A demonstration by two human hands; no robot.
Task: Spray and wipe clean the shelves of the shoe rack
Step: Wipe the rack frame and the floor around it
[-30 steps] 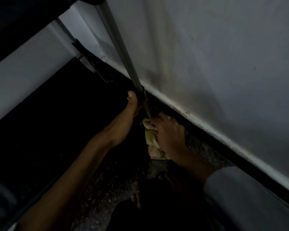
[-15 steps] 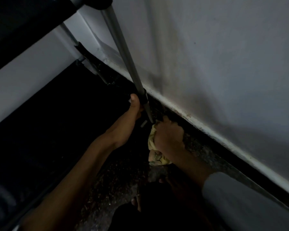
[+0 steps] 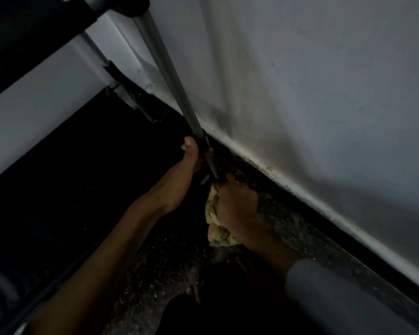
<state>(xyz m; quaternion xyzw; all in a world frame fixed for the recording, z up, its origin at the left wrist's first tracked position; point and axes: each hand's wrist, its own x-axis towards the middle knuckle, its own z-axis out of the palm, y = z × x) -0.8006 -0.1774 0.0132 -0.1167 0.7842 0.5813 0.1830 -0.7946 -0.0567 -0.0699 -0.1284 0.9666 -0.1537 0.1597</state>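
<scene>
The shoe rack's grey metal leg (image 3: 169,76) slants down from the top centre to the floor by the wall. Its black bottom shelf (image 3: 78,165) fills the left, and a black upper shelf (image 3: 27,32) crosses the top left corner. My left hand (image 3: 182,175) grips the corner of the bottom shelf where it joins the leg, thumb up. My right hand (image 3: 235,204) is closed on a crumpled yellow cloth (image 3: 214,226) and presses it against the foot of the leg, just above the floor. No spray bottle is in view.
A white wall (image 3: 312,93) with a dirty skirting edge (image 3: 288,187) runs diagonally close behind the leg. Speckled dark stone floor (image 3: 165,262) lies beneath my arms. My dark-clothed knee (image 3: 215,301) and bare toes sit at the bottom centre. The scene is dim.
My right hand with the cloth has slid a little down the leg toward its foot. My left hand keeps its grip at the shelf corner.
</scene>
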